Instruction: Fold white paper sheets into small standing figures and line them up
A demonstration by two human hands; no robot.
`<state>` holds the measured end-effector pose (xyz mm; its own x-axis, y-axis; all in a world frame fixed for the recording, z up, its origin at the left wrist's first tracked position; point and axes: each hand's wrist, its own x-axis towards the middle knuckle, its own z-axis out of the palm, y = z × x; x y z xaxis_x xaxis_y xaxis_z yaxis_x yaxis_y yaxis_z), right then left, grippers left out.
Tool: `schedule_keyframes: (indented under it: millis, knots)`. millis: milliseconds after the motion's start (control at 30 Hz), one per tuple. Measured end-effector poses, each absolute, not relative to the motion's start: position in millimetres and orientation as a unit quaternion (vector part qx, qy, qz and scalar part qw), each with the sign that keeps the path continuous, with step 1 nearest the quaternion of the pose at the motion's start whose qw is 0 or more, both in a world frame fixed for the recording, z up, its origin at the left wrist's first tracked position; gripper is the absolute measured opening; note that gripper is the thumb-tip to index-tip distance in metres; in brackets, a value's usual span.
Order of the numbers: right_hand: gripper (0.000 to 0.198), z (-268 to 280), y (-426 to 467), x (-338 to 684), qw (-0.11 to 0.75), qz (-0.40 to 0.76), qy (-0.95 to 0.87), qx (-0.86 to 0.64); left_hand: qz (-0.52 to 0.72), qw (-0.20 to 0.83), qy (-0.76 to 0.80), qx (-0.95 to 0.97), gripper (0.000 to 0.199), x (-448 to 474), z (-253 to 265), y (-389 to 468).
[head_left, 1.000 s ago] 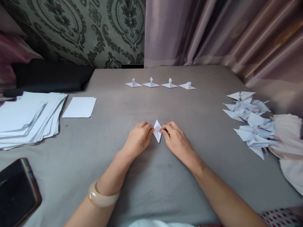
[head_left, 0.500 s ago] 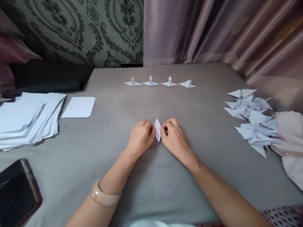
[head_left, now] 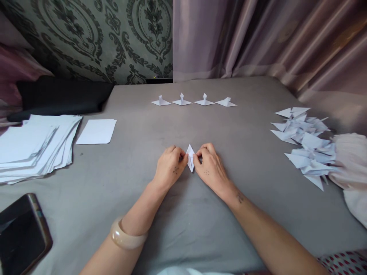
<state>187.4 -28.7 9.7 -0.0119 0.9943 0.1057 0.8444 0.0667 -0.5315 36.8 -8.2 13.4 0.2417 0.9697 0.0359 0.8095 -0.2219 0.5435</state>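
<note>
A small white folded paper diamond (head_left: 190, 159) is held between my two hands, near the middle of the grey cloth surface. Its pointed ends face away from me and toward me, and a slit runs down the near half. My left hand (head_left: 171, 165) pinches its left edge between thumb and fingers. On the opposite edge, the fingertips of my right hand (head_left: 210, 166) are closed in a matching pinch. The fingertips partly cover the paper's sides.
Several folded paper pieces (head_left: 204, 100) stand in a row at the back. A heap of folded papers (head_left: 306, 149) lies right, beside pale cloth (head_left: 351, 160). Left are loose white sheets (head_left: 25, 143), a small stack (head_left: 96, 131), a phone (head_left: 24, 233) and black fabric (head_left: 63, 95).
Both hands keep their pinch on the folded paper, with only a tiny shift of the fingers. The whole view has moved slightly.
</note>
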Motion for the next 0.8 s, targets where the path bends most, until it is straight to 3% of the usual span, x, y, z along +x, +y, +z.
schedule_keyframes:
  millis: [467, 800]
  knots:
    - [0.011, 10.1, -26.2, 207.0, 0.299, 0.252, -0.695, -0.604, 0.215, 0.181, 0.512, 0.812, 0.012, 34.9, 11.0, -14.4]
    - [0.011, 9.0, -26.1, 199.3, 0.308, 0.231, -0.679, -0.625, 0.104, 0.100, 0.466, 0.873, 0.026, 38.5, 22.8, -24.4]
